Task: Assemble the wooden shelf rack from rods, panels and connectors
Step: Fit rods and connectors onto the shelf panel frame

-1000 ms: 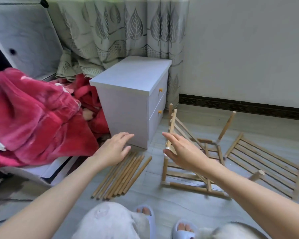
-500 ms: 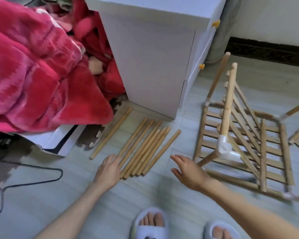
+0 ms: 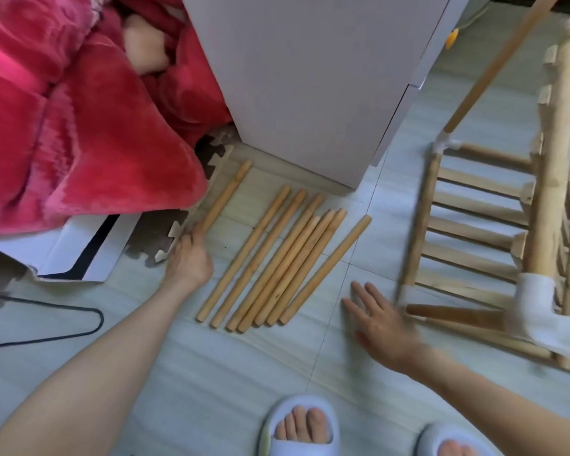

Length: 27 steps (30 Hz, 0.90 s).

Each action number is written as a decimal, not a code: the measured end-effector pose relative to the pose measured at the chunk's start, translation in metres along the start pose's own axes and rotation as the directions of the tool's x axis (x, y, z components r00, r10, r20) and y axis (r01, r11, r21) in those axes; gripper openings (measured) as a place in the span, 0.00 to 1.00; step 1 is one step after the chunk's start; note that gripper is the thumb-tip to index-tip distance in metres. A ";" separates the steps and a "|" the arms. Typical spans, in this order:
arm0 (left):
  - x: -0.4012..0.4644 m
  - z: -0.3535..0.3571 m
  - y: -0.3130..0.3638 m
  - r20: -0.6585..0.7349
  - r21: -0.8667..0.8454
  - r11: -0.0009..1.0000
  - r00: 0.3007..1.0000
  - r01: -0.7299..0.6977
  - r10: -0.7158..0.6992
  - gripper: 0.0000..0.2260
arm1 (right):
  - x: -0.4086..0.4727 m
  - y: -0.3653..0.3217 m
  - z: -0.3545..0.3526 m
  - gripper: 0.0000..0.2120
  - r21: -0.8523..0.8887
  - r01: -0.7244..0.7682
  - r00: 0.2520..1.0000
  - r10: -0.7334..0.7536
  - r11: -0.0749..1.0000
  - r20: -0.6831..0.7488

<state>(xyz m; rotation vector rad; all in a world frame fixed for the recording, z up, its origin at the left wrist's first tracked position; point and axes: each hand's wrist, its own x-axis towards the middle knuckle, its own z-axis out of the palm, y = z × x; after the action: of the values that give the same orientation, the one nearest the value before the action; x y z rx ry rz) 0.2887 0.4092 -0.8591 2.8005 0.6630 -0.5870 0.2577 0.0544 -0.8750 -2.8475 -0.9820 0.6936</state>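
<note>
From the head camera I see seven wooden rods (image 3: pixel 278 261) lying side by side on the floor tiles (image 3: pixel 211 363), with a lone rod (image 3: pixel 226 196) apart to their left by the red blanket (image 3: pixel 79 126). The half-built rack (image 3: pixel 494 225) runs off the right edge, its white connector (image 3: pixel 537 311) blurred. My left hand (image 3: pixel 188 261) touches the lone rod's near end; I cannot tell whether its fingers close around it. My right hand (image 3: pixel 380 320) hovers flat, fingers spread, holding nothing.
</note>
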 end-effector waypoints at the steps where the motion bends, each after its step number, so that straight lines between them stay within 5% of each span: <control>1: 0.001 0.001 0.002 -0.013 0.010 1.000 1.000 0.027 -0.027 0.24 | 0.000 -0.002 0.000 0.33 -0.001 0.003 1.000 -0.003 1.000 0.009; 5: -0.007 0.009 0.010 -0.025 0.016 0.995 0.995 0.099 -0.099 0.14 | -0.001 -0.002 0.000 0.32 -0.013 0.011 1.000 -0.011 1.000 0.001; 12: -0.034 0.012 0.018 -0.041 -0.197 0.970 0.987 0.143 -0.154 0.14 | -0.006 -0.003 -0.006 0.28 0.123 0.041 0.997 -0.034 0.992 -0.064; 18: -0.098 -0.010 0.035 -0.202 -0.377 0.908 0.973 -0.182 0.111 0.12 | -0.039 -0.022 -0.033 0.23 0.267 0.035 0.989 0.005 0.963 -0.149; 27: -0.200 -0.055 0.075 -0.436 -0.343 0.799 0.837 -0.495 0.331 0.10 | -0.135 -0.046 -0.120 0.21 0.240 0.126 0.880 0.003 0.962 -0.475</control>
<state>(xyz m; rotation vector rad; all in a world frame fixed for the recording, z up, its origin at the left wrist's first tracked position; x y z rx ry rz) 0.1782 0.2817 -0.7173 2.4923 0.1644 0.1563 0.1884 0.0218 -0.7048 -2.5442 -0.8206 0.0914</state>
